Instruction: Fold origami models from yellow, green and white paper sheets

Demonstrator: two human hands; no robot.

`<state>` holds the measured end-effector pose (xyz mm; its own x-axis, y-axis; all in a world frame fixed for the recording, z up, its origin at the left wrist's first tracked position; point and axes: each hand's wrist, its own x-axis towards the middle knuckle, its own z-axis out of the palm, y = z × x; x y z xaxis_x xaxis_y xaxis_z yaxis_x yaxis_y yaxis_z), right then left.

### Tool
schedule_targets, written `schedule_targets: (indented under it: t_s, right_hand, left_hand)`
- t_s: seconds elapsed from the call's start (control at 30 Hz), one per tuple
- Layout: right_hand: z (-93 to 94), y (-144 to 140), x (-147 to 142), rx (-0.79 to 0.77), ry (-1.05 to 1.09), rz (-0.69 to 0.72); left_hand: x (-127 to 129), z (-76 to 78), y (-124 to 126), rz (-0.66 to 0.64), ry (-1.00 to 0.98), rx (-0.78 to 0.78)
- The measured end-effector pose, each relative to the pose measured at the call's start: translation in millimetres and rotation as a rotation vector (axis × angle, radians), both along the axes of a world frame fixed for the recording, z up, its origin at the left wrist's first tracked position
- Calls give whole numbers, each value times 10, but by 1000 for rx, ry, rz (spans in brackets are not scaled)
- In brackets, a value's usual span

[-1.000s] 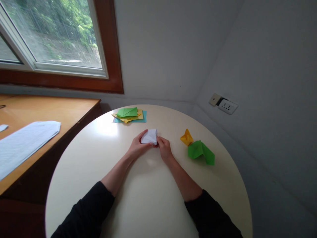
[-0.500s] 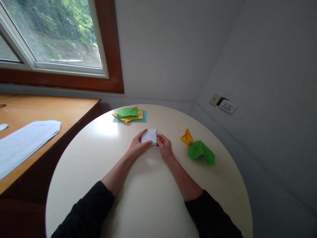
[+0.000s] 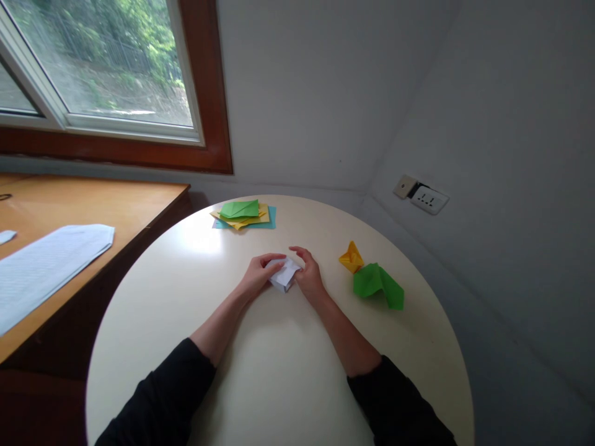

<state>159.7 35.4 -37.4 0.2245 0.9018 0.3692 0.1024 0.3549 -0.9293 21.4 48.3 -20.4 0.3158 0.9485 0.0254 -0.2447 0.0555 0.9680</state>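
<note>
Near the centre of the frame, the left hand (image 3: 257, 280) and right hand (image 3: 307, 277) both close on a partly folded white paper (image 3: 284, 273), fingers curled over its edges, holding it low over the round cream table (image 3: 279, 365). Judged step: mid-fold, forming a crease; the next move calls for aligned edges and firm pressure. To the right lie a yellow folded piece (image 3: 350, 256) and, touching it, a green folded piece (image 3: 377, 285). A stack of coloured sheets (image 3: 244, 214) sits at the table's far edge. Wooden desk (image 3: 93, 207) left, window (image 3: 102, 68) upper left, wall socket (image 3: 421, 197) right.
</note>
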Motion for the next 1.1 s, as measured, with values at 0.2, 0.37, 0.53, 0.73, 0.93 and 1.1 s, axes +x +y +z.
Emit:
schedule_targets:
  t_s: [0.2,0.37,0.53,0.73,0.93,1.1]
  right_hand:
    - [-10,28,10,-53,92,39]
    - [1,34,1,-79,201,57]
    - [29,13,-3,-104,238,46]
    - [26,13,-10,-105,240,15]
    - [17,19,-7,-140,255,18]
    - [17,13,-7,-177,282,16]
  left_hand:
    - [10,25,-3,-7,-45,-20]
    - [11,16,5,-11,-92,-24]
    - [4,-8,22,-10,-149,-47]
    - [8,12,21,4,-154,-86]
    - [12,50,9,31,-178,-133]
    - [6,29,31,59,-224,-121]
